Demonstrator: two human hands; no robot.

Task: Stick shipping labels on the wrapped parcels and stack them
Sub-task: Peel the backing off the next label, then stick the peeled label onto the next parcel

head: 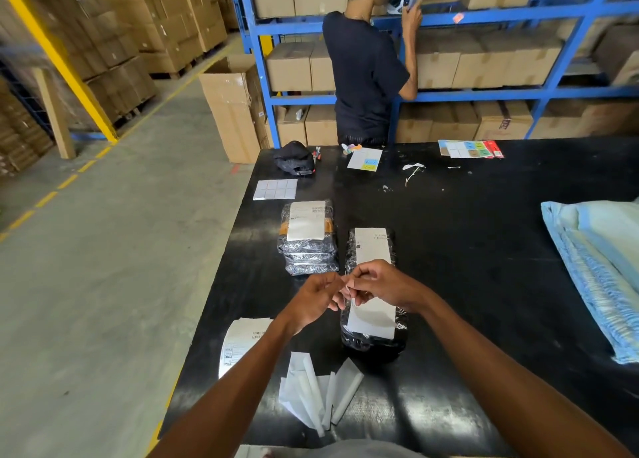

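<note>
Just over the parcel: the left hand (316, 297) and right hand (383, 283) meet fingertip to fingertip, fingers curled narrow, both pinching a small edge of white paper.
Shipping label (372, 246): a long white strip lying lengthwise on the black wrapped parcel (373, 345); its middle is hidden under the hands, and its near part bows up off the wrap.
Stack of parcels (307, 257): black film-wrapped packs piled just left of and beyond that parcel, the top one bearing a printed label (307, 220).
Spare labels (242, 340): printed sheets at the table's left edge, under the left forearm.
Backing strips (318, 392): peeled white slips fanned out in a heap near the table's front.
Black table (484, 250): also carries a grey sticker sheet (275, 188), a black cap (294, 157) and a pile of pale blue mailers (601, 267) at right.
Background: a person in a dark shirt (363, 77) stands at blue racking (484, 93) loaded with cartons.
</note>
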